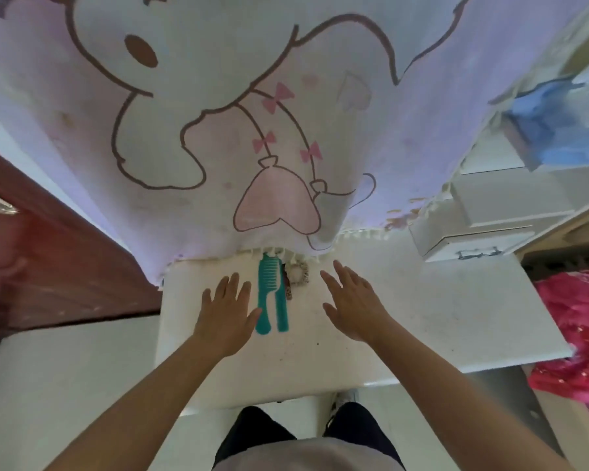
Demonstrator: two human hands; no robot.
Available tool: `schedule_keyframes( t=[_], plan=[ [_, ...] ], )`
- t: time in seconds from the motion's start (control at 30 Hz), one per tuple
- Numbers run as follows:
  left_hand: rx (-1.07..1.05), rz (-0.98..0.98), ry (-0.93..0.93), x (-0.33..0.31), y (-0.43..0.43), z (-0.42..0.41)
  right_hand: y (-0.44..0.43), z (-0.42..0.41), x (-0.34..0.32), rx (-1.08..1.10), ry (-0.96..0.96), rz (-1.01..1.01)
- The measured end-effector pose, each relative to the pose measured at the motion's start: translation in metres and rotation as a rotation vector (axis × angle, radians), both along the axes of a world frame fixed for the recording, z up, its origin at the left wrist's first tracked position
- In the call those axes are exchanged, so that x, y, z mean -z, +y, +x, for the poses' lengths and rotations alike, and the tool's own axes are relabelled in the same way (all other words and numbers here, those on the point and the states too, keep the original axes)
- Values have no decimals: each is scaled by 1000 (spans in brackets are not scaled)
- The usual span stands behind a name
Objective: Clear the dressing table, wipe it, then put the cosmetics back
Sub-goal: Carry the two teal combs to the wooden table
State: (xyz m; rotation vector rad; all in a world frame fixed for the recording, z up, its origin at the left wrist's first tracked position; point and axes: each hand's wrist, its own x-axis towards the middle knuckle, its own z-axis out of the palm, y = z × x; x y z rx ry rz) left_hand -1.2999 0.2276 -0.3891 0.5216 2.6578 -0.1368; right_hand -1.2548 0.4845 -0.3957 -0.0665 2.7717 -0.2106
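So both hands are out over the white dressing table point(405, 300), palms down, fingers spread, nothing held in either one. The left hand point(227, 309) sits a bit left of the frame's centre, its thumb right up against the handle of a teal comb point(265, 294); can't tell if it's actually touching or just beside it. The right hand point(352, 305) is right of centre, well clear of the combs.

There are two teal combs lying side by side between the hands, handles pointing toward the bottom of the frame. The second teal comb point(281, 307) is the narrower one on the right. Just past them, near the back edge of the table, there's a scrunchie point(298, 274) and a small patterned clip thing point(288, 291) I can't make out properly.

A big cloth with a cartoon bunny print point(252, 130) fills the upper part of the frame, its tasselled hem hanging down to the combs' tips. In the right of the frame there's a white drawer box point(470, 239), and a pink fabric pile point(575, 334) at the far right edge. The table surface looks a bit speckled.
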Motion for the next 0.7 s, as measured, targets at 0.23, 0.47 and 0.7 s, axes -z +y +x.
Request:
schedule_keyframes(
  t=[0.23,0.47,0.7],
  plan=[
    [-28,37,-149,64,8,5,-18,-24,53,-154,-40,-108],
    [126,38,-88,111,-16,8,-60,-4,106,-269,-149,-85],
    [-25,165,41,111,-45,8,-55,-2,102,114,-104,-101]
  ],
)
